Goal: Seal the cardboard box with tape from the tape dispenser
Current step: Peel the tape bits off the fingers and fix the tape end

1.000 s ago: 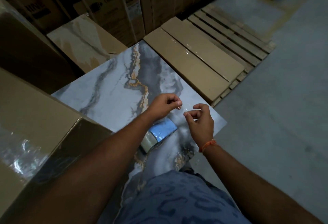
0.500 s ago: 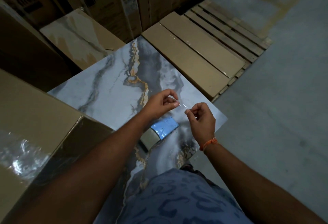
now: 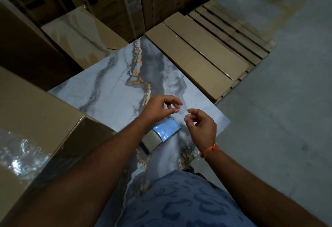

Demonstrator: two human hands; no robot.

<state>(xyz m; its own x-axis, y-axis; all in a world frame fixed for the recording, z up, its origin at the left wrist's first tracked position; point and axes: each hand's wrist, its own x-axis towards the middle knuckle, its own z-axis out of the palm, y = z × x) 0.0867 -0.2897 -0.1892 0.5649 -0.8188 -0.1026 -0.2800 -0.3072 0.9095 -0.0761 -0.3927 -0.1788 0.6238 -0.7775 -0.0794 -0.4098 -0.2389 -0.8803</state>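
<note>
My left hand (image 3: 159, 109) and my right hand (image 3: 202, 127) are held close together above a marble-patterned slab (image 3: 111, 90). A thin clear strip of tape (image 3: 182, 109) is pinched between their fingertips. Below the hands the tape dispenser (image 3: 161, 134), blue with a tan roll, lies on the slab. A large cardboard box (image 3: 36, 111) with shiny clear tape across its top stands at the left, beside my left forearm.
Two flat cardboard boxes (image 3: 201, 55) lie on a wooden pallet (image 3: 239, 28) behind the slab. Tall printed cartons (image 3: 111, 1) line the back. Another marble-printed box (image 3: 80, 32) sits at back left. Grey concrete floor (image 3: 280, 109) spreads to the right.
Both hands have drifted slightly apart, stretching the small strip of tape between the fingertips. The dispenser has stayed on the slab.
</note>
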